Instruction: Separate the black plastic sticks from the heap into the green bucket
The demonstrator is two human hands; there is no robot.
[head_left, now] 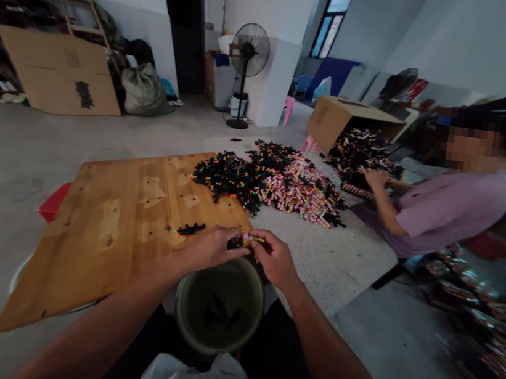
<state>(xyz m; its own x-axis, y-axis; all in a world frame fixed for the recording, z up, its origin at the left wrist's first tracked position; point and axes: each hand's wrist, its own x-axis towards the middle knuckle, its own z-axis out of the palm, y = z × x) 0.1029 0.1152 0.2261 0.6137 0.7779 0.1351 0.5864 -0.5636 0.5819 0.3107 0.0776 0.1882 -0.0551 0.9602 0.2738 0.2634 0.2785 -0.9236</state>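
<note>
My left hand is closed round a small dark piece, mostly hidden by the fingers; it resembles the black toy-gun-shaped pieces nearby. A thin pink-and-yellow tube runs between both hands, its right end pinched by my right hand. Both hands are above the far rim of a round bucket, which has several black pieces at its bottom. Left of my hands, one black toy-gun-shaped piece with an orange tip lies on the wooden board.
Ahead lie a heap of black pieces and a pile of pink tubes on the grey tabletop. At right a co-worker handles pieces by a tipped cardboard box. A standing fan is behind.
</note>
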